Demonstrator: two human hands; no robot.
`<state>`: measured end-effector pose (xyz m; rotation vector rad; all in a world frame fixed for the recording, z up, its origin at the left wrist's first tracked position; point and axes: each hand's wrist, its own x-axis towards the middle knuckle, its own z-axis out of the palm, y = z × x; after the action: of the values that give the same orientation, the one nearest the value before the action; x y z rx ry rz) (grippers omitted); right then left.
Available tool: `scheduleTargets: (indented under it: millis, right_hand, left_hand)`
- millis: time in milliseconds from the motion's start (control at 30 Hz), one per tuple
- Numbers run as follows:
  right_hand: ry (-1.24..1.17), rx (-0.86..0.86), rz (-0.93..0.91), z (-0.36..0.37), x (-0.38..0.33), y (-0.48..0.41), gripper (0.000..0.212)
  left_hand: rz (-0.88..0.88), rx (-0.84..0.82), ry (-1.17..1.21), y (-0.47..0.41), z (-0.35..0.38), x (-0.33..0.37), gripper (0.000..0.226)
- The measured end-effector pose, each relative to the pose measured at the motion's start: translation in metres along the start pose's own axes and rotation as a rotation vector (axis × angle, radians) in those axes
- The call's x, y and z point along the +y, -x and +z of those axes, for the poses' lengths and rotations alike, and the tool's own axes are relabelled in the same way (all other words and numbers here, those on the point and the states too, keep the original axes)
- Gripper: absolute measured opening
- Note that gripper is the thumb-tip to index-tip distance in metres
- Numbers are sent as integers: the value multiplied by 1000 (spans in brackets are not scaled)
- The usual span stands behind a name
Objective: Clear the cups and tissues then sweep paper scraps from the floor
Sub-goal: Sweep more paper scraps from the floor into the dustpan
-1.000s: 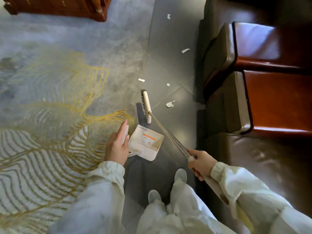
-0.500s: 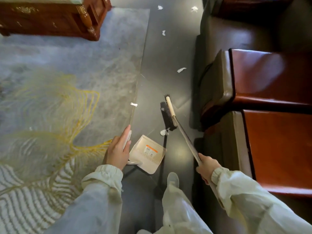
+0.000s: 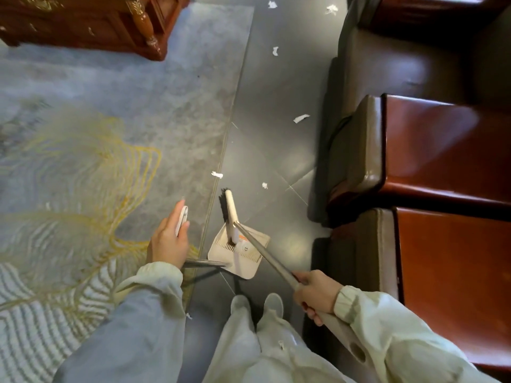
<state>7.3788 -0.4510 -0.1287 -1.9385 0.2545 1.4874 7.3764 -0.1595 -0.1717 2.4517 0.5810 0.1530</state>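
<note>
left sleeve (image 3: 149, 313), right sleeve (image 3: 401, 335): pale, stretchy cuffs | trousers (image 3: 243, 344) at 6 o'clock: pale, baggy | shoes (image 3: 240, 303): light grey | left hand (image 3: 166, 241), right hand (image 3: 315, 295): bare

place: lounge | signs: leather armchairs (image 3: 431, 150), patterned rug (image 3: 96, 139), carved wooden table (image 3: 83, 20)

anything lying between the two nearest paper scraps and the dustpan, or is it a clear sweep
Nothing visible blocks them. Only bare floor separates the scrap at the edge of the rug and the smaller scrap from the dustpan. The broom head, held by the right hand, lies between them, its near end over the dustpan's mouth.
</note>
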Motion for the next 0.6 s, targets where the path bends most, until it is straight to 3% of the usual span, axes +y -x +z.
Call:
scheduleTargets:
  millis: [233,600]
  right_hand:
    - [54,208,-108,-30,-59,-26,46]
    - [54,282,-145,-79,-190,-128,44]
  left_hand:
    - [-128,166,54,-32,-13,-2,49]
    - [-110,146,26,-173,-26,-28,54]
